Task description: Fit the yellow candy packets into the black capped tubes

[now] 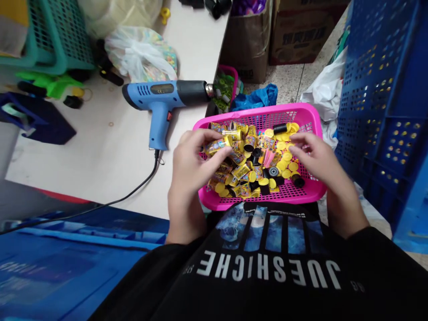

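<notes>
Our left hand has its fingers closed narrowly round a yellow-labelled tube, on top of the heap in the pink plastic basket; our right hand curves its fingers low over the yellow caps, and we cannot tell whether they pinch anything. The basket sits close against our black T-shirt, and its heap lies mixed: more tubes towards our left, more caps towards our right, black cylinders scattered among them; a blue heat gun lies on the white table just beside the basket, its black cord trailing off the edge towards us; a blue plastic crate stands close on our right; a smaller pink basket of green pieces sits on the floor beyond.
</notes>
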A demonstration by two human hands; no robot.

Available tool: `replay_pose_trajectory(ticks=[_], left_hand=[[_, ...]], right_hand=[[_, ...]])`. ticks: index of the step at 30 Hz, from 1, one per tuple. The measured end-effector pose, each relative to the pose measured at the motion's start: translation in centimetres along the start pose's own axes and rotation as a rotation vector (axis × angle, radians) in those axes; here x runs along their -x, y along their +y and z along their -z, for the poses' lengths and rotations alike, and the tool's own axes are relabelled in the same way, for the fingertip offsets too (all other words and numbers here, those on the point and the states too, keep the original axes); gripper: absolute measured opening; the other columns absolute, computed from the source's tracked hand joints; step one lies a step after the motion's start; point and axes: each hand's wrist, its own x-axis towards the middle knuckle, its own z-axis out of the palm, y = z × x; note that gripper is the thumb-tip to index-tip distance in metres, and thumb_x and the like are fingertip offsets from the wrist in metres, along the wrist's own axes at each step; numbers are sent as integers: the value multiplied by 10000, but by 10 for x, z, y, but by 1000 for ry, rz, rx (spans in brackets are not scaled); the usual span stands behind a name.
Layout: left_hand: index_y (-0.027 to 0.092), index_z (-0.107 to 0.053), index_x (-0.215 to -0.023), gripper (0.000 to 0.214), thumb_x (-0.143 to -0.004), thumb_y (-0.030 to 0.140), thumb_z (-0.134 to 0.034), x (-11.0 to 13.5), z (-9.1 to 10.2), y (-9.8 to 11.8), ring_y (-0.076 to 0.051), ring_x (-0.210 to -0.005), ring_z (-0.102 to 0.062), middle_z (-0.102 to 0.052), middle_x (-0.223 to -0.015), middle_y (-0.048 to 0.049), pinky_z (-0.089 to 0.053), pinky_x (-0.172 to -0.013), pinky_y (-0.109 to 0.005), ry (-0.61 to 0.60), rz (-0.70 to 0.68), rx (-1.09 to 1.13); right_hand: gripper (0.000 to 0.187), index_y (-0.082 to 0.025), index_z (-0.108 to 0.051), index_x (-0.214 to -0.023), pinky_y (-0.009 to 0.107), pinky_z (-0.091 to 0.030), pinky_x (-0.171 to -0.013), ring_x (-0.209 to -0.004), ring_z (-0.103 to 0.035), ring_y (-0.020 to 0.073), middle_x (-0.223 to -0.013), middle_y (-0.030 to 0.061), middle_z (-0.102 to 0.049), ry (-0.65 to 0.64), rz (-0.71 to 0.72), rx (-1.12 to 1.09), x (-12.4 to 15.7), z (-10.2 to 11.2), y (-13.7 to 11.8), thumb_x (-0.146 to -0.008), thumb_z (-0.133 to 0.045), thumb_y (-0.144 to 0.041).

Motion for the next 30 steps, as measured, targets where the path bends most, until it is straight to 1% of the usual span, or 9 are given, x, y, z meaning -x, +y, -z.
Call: replay_pose_trajectory(ticks=[3,7,11,13,17,22,25,28,30], left_hand=[[246,-708,-1063,274,-840,394,-767,1,-7,-8,-283,-1095,-603,-712,-1112,-66,-469,-1001,-452,-96,-79,-196],[244,-705,-1160,340,-861,398,-749,-1,-17,-3,-302,-1222,-574,-667,-1249,-91,-447,-1070,-479,-108,-138,-190],[264,-717,-1135,247,-924,390,-687,-5,-15,5,-264,-1209,-607,-698,-1242,-57,-455,-1085,-444,-40,-132,-101],[260,-728,-1112,212,-941,373,-672,-5,-14,8,-241,-1176,-634,-720,-1211,-44,-473,-1075,-420,-12,-133,-43],[244,-753,-1065,165,-945,332,-683,-3,-19,14,-205,-1086,-693,-764,-1136,-32,-522,-1017,-370,-22,-178,107],[213,-766,-1019,118,-951,265,-684,-2,-31,28,-170,-946,-727,-796,-1005,-28,-555,-908,-319,-78,-217,167],[204,-778,-984,102,-944,241,-691,-5,-42,34,-170,-940,-735,-800,-992,-35,-556,-897,-311,-119,-234,189],[203,-785,-1017,128,-901,231,-741,-8,-56,38,-185,-979,-739,-801,-1039,-50,-560,-915,-323,-123,-188,257],[213,-770,-1104,243,-862,208,-771,-10,-66,38,-169,-922,-740,-796,-1017,-44,-574,-844,-295,-167,-85,401]], right_hand=[[216,-192,-726,-1092,495,-503,-1003,-1096,-648,319,-1134,130,-747,-185,36,350,-2,-17,6,-948,-610,-303],[328,-150,-702,-1182,474,-505,-948,-1151,-616,356,-1215,185,-704,-233,-34,580,-11,-41,6,-925,-673,-351],[174,-193,-766,-977,395,-512,-837,-1010,-649,293,-1005,114,-741,-293,-42,564,-22,-44,8,-919,-693,-340],[182,-213,-804,-960,391,-515,-850,-984,-653,274,-952,96,-749,-309,-4,545,-24,-40,11,-953,-647,-305],[303,-227,-810,-1140,407,-533,-913,-1006,-661,266,-1068,118,-736,-305,93,470,-27,-30,12,-958,-573,-177],[543,-246,-587,-1432,399,-539,-897,-1026,-706,276,-1099,75,-759,-217,89,276,-28,-9,-5,-901,-632,-140],[310,-229,-649,-1228,371,-525,-834,-970,-726,267,-1058,70,-782,-213,84,231,-31,2,-15,-921,-637,-187],[42,-221,-692,-925,366,-505,-844,-946,-715,252,-992,52,-781,-251,191,161,-36,9,-23,-900,-692,-255],[104,-215,-689,-846,354,-498,-830,-886,-702,223,-911,31,-765,-309,241,37,-38,12,-28,-878,-733,-304]])
